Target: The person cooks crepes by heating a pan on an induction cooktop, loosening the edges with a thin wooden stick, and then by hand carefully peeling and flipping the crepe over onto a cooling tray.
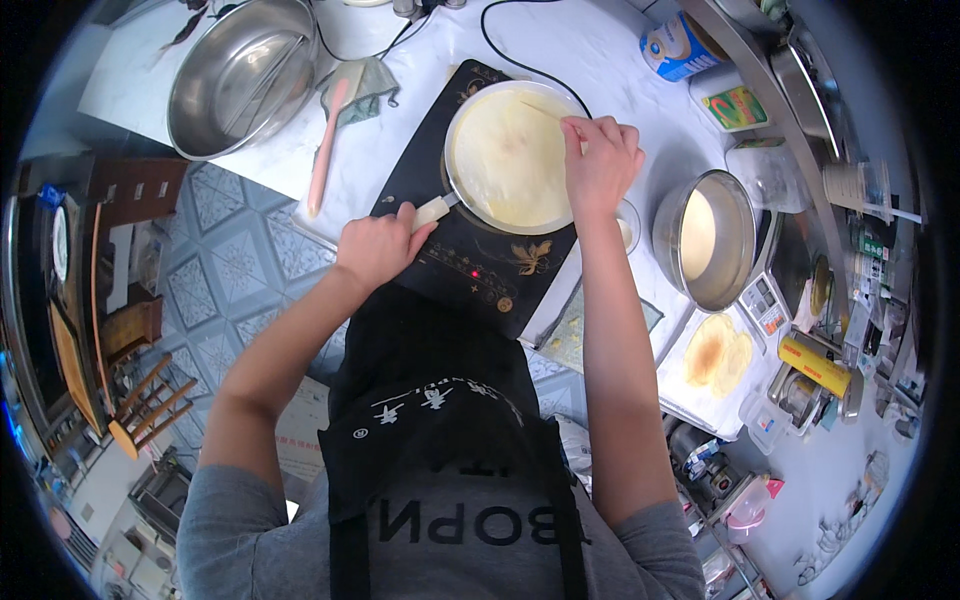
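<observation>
My left hand (381, 244) grips the cream handle (430, 214) of a round shallow pan (452, 180). The pan sits on a black induction cooktop (420, 169) with a lit red light. A thin pale yellow crepe (510, 161) covers the pan's bottom. Over the pan's right rim, the thumb and fingers of my right hand (604, 161) pinch a thin pale stick (541, 110), which slants across the crepe. Its exact kind is too fine to tell.
At right stand a steel bowl of pale batter (697, 232), a digital scale (765, 304) and a tray (720, 420) with cooked crepes (712, 352). At left are a large steel bowl (202, 112) with a whisk (262, 86) and a pink-handled spatula (326, 154) on a cloth (371, 94).
</observation>
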